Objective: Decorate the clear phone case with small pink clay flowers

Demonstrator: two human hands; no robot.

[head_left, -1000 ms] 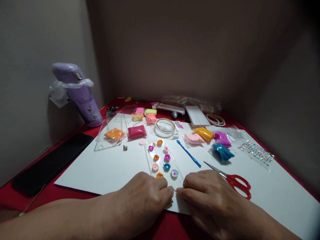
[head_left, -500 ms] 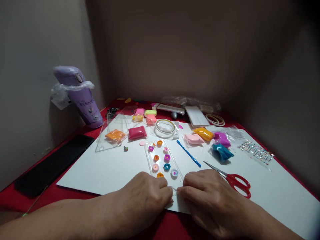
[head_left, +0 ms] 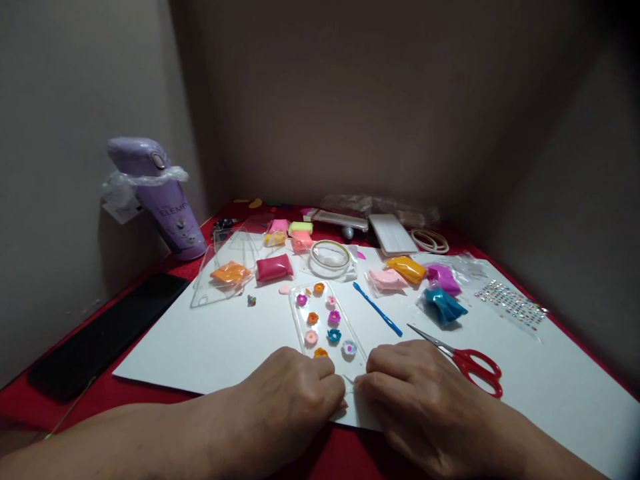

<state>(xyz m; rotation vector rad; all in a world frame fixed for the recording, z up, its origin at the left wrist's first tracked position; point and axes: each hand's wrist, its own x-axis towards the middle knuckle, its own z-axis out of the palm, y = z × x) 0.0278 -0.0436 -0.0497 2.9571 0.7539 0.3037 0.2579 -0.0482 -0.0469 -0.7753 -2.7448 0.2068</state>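
Observation:
A clear phone case lies lengthwise on the white sheet, dotted with several small clay flowers in purple, orange, pink and blue. My left hand and my right hand rest curled at its near end, fingertips almost meeting. Between them they pinch something tiny that I cannot make out. Both hands cover the near edge of the case.
Red-handled scissors and a blue sculpting stick lie right of the case. Bags of coloured clay, a tape roll, a gem sticker sheet, a purple bottle and a black phone surround the sheet.
The hands stay pinched together at the case's near end, with only slight finger shifts. The view has tilted a little.

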